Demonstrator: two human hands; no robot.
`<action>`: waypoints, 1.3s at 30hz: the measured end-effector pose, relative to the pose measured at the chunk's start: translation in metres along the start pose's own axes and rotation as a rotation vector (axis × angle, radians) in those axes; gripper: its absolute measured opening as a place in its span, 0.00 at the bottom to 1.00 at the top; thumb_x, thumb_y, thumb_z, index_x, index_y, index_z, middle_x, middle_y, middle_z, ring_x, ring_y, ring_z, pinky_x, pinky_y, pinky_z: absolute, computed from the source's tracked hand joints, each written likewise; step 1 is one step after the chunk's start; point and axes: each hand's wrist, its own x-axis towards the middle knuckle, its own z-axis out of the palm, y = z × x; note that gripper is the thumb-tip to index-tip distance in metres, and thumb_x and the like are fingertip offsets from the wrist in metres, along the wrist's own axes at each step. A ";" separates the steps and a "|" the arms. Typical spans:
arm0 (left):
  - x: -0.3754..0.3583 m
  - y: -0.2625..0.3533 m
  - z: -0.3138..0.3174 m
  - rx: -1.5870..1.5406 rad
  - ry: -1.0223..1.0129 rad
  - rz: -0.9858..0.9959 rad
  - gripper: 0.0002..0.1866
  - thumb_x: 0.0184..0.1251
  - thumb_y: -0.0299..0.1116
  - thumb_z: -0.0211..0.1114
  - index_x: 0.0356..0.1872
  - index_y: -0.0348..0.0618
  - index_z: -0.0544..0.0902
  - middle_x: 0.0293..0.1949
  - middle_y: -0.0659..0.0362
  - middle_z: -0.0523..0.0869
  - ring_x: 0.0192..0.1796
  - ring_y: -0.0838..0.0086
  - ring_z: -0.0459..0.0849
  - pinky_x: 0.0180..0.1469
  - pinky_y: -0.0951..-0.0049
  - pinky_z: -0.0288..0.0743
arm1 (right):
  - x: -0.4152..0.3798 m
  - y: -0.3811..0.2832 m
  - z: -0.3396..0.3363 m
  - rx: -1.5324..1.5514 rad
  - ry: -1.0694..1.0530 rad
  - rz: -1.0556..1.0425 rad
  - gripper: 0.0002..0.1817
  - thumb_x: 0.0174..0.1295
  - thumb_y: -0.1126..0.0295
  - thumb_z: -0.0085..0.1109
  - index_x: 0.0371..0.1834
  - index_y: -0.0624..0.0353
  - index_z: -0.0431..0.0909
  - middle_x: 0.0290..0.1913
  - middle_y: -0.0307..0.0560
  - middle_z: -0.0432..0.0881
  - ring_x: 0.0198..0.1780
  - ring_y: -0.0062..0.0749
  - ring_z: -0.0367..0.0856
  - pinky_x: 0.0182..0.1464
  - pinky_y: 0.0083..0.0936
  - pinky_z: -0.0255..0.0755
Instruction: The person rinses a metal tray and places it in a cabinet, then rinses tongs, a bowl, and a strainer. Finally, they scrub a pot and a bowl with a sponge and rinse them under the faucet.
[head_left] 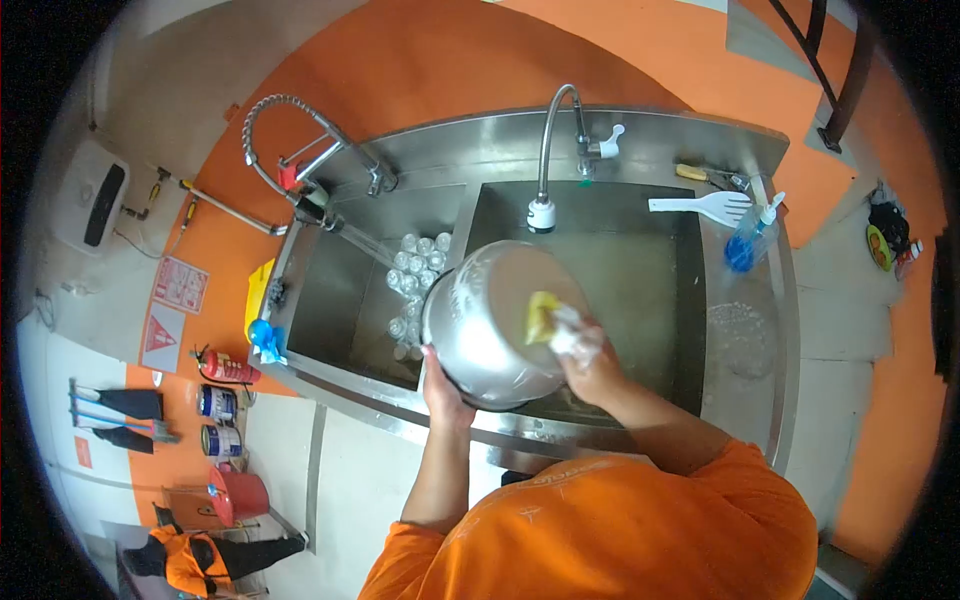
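Tilted over the divider and the right sink basin (630, 290) is a large metal pot (480, 330), its rounded outside and base facing up. My left hand (446, 392) grips the pot's lower left edge. In my right hand (588, 360) is a yellow sponge (541, 317) with white suds, pressed against the pot's base. Cloudy water stands in the right basin. Several small clear glass jars (417, 265) lie in the left basin beside the pot, partly hidden by it.
A spring faucet (275, 185) runs water into the left basin. A curved faucet (545, 150) hangs over the right one. On the right ledge are a white slotted spatula (715, 207) and a blue soap bottle (743, 248). A fire extinguisher (228, 367) stands left.
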 end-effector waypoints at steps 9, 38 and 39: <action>-0.020 -0.017 0.020 0.700 0.054 0.328 0.21 0.63 0.45 0.53 0.24 0.34 0.77 0.15 0.61 0.75 0.16 0.77 0.70 0.20 0.76 0.62 | 0.014 -0.027 -0.003 0.156 0.195 0.073 0.18 0.54 0.80 0.45 0.50 0.64 0.68 0.51 0.58 0.69 0.52 0.51 0.68 0.54 0.36 0.62; 0.025 0.036 -0.019 -0.400 -0.149 0.043 0.17 0.64 0.47 0.49 0.38 0.43 0.74 0.36 0.57 0.77 0.35 0.71 0.76 0.35 0.70 0.72 | 0.066 0.013 -0.012 1.042 -0.247 0.644 0.20 0.59 0.54 0.50 0.39 0.62 0.71 0.36 0.39 0.75 0.37 0.23 0.72 0.39 0.23 0.68; 0.026 0.028 -0.018 -0.462 -0.167 0.005 0.17 0.64 0.47 0.49 0.39 0.43 0.74 0.37 0.56 0.77 0.36 0.71 0.76 0.36 0.70 0.73 | 0.056 0.012 -0.002 1.140 -0.192 0.679 0.20 0.59 0.54 0.49 0.40 0.62 0.71 0.37 0.40 0.76 0.38 0.23 0.73 0.41 0.23 0.68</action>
